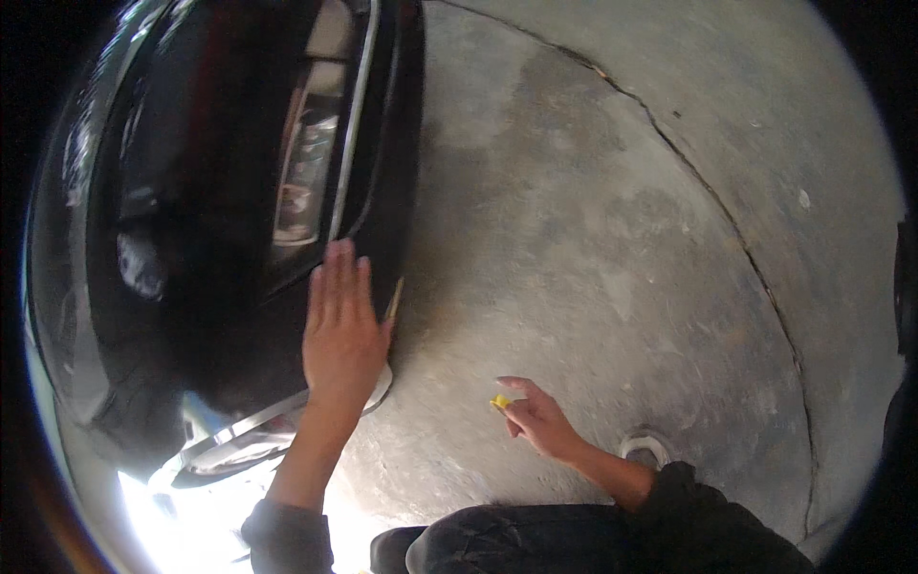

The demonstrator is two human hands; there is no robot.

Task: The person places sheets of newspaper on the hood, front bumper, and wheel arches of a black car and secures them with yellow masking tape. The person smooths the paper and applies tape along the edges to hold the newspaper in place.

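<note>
blk car: cut off @ top; yellow bit: too sm. to ID; L hand palm: hidden

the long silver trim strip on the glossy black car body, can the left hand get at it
Probably yes: the bare left hand is open, fingers pointing toward the near end of the long silver trim strip, and nothing visible stands between them.

My feed comes through a fisheye circle, black at its rim. White glare burns out the lower left; reflections streak the black car, while the concrete floor looks muted and slightly soft.
</note>
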